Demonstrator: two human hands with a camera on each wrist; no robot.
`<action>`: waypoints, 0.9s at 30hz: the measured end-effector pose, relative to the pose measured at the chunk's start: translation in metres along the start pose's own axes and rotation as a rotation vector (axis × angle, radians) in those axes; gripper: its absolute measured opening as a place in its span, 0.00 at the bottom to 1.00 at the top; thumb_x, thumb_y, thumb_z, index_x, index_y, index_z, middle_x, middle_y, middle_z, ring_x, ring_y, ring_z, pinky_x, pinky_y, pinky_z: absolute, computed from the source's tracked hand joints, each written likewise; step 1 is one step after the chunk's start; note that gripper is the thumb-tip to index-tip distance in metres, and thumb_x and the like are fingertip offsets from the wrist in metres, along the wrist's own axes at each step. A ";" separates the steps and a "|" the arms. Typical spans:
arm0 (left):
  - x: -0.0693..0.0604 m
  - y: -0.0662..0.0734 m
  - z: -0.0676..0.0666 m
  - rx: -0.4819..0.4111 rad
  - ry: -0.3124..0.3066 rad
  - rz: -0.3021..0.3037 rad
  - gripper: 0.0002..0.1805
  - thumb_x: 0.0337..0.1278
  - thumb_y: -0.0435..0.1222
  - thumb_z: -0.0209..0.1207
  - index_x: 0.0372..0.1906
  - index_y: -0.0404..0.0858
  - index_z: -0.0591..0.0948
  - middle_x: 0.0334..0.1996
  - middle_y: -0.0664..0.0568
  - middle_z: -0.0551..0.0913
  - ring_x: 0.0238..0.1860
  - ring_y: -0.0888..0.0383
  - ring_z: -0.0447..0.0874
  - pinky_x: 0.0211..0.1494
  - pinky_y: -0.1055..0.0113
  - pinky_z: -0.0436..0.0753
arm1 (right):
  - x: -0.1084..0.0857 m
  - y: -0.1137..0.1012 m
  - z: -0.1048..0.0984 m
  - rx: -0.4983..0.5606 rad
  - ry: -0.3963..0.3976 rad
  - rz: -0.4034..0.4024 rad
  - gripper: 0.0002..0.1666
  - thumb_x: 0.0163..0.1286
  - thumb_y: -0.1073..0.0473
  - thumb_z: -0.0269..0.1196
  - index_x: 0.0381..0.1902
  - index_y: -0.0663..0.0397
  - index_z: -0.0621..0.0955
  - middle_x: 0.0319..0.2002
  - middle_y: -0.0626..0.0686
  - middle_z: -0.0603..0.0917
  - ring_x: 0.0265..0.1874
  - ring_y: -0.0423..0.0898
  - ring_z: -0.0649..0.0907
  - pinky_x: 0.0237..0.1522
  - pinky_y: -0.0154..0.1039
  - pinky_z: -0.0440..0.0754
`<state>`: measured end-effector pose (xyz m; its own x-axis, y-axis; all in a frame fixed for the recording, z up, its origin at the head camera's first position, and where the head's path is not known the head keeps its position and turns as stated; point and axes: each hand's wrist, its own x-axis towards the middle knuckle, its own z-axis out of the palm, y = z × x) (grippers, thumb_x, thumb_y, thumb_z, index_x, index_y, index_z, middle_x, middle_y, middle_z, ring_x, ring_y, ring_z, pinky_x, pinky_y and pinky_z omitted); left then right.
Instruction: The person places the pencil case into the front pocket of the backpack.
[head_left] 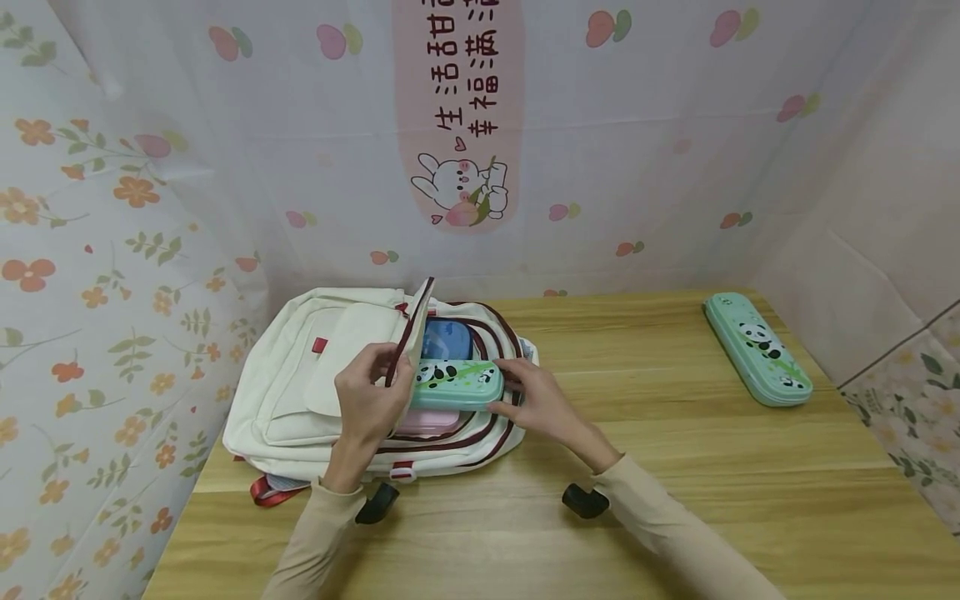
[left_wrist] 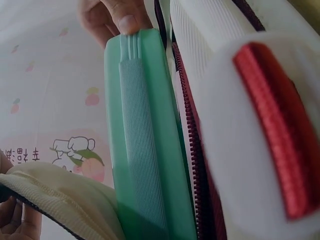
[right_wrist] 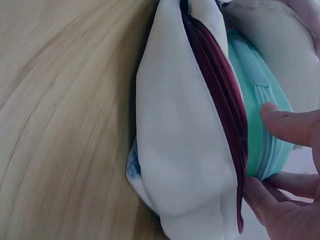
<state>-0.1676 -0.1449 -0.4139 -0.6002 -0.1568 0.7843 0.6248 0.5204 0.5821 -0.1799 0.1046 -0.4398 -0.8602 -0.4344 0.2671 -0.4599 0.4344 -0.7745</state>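
The bag (head_left: 288,367) lies on the left of the counter (head_left: 487,542), its mouth toward the right. The left grip (head_left: 367,396) pinches the edge of the cream flap (head_left: 413,325), which stands raised from the bag. The right grip (head_left: 543,404) pinches the right end of the green panda case (head_left: 461,382), thumb on the near side, fingers on the far side. That case sits level at the bag's mouth, its left part behind the flap and its right end showing outside; how far in it reaches is hidden.

Inside the mouth, a blue case (head_left: 446,340) shows just beyond the panda case, and a pink case (head_left: 427,422) shows on the near side, partly covered. Whether these touch the panda case cannot be told. The zip (left_wrist: 190,130) runs close beside the panda case in the left wrist view.

A second panda case (head_left: 757,348) lies slanted at the far right of the counter, well apart from the bag. Behind stands a fruit-print curtain (head_left: 645,167) with a rabbit (head_left: 457,179) and lettering.
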 end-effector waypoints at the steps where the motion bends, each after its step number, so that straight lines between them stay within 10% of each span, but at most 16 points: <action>1: 0.000 0.000 0.000 0.000 0.001 -0.001 0.07 0.45 0.22 0.65 0.34 0.28 0.85 0.25 0.42 0.87 0.20 0.55 0.80 0.29 0.79 0.76 | 0.001 -0.001 0.002 -0.005 -0.003 -0.001 0.37 0.57 0.68 0.74 0.63 0.75 0.74 0.56 0.69 0.80 0.53 0.63 0.85 0.53 0.46 0.85; 16: -0.002 -0.002 0.001 -0.015 0.003 -0.011 0.08 0.45 0.20 0.64 0.34 0.27 0.84 0.25 0.41 0.86 0.20 0.57 0.79 0.29 0.79 0.76 | 0.018 -0.005 0.020 -0.054 -0.035 0.019 0.39 0.58 0.61 0.76 0.64 0.70 0.75 0.61 0.67 0.80 0.53 0.58 0.86 0.54 0.47 0.85; 27: 0.010 0.035 -0.005 0.001 0.012 0.006 0.06 0.42 0.16 0.61 0.31 0.23 0.82 0.22 0.37 0.84 0.18 0.56 0.77 0.27 0.77 0.76 | 0.024 -0.011 0.027 -0.146 -0.034 0.019 0.41 0.56 0.59 0.77 0.64 0.70 0.75 0.59 0.65 0.82 0.52 0.56 0.84 0.55 0.51 0.82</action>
<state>-0.1486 -0.1324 -0.3845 -0.5899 -0.1639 0.7906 0.6282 0.5221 0.5769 -0.1898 0.0680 -0.4398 -0.8622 -0.4503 0.2320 -0.4730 0.5516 -0.6870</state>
